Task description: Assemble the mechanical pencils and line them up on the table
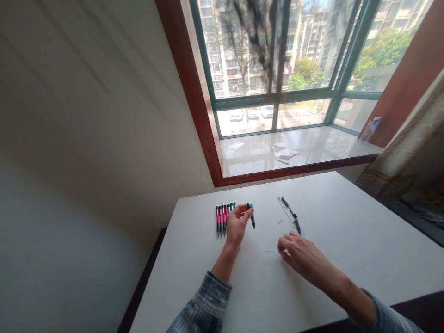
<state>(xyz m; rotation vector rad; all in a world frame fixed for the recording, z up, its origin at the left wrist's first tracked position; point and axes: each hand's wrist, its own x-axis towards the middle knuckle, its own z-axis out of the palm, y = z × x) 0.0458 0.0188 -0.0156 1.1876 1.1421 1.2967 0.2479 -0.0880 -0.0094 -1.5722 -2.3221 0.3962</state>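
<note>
A black pen part with a teal section (253, 222) is pinched between the thumb and fingers of my left hand (237, 225), its dark end pointing down. My right hand (299, 253) is closed low over the table, its fingertips on a thin pale rod (269, 251) that sticks out to the left. Beside my left hand lies a row of several pens (221, 219), pink and black at the left and teal farther right, partly hidden by that hand. Dark pen parts (289, 208) lie beyond my right hand, next to a thin rod and a small spring-like piece (280, 221).
The white table (194, 259) meets the wall at its far edge. On the windowsill (249, 162) are a crumpled white cloth or paper (284, 153), a flat white piece (236, 145) and a clear bottle (369, 130). A curtain (404, 143) hangs at the right.
</note>
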